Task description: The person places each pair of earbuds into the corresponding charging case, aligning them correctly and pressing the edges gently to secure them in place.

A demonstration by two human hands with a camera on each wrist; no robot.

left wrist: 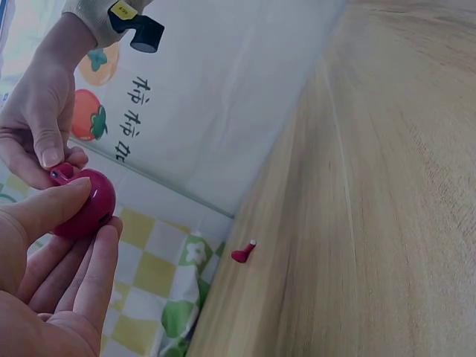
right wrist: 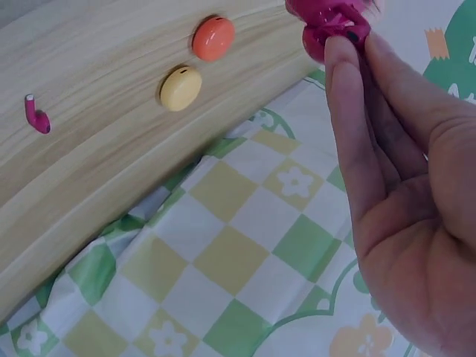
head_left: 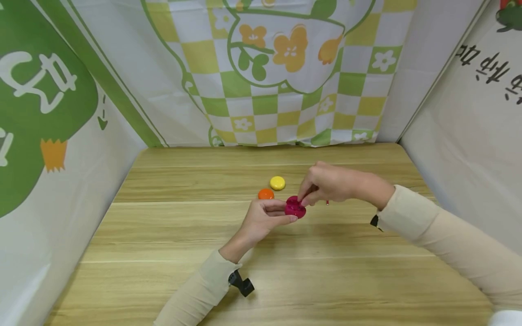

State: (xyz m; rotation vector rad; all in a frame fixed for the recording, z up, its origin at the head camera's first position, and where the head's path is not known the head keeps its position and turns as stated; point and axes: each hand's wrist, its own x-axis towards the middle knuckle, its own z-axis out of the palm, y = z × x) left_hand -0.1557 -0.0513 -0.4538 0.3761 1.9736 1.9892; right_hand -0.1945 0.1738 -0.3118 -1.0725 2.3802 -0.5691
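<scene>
A round magenta earbud case [head_left: 295, 208] is held above the wooden table [head_left: 171, 253] between the thumb and fingers of my left hand [head_left: 265, 217]. My right hand [head_left: 322, 185] pinches a small magenta earbud [left wrist: 63, 172] at the top of the case [left wrist: 85, 204]. The case [right wrist: 327, 22] shows at the fingertips in the right wrist view. A second magenta earbud [head_left: 327, 203] lies loose on the table just right of the hands, also seen as a small stemmed piece [left wrist: 243, 253] [right wrist: 36, 115].
An orange round case [head_left: 266, 194] and a yellow round case [head_left: 277, 183] sit on the table behind my left hand. Printed cloth walls [head_left: 265, 68] enclose the table on the left, back and right.
</scene>
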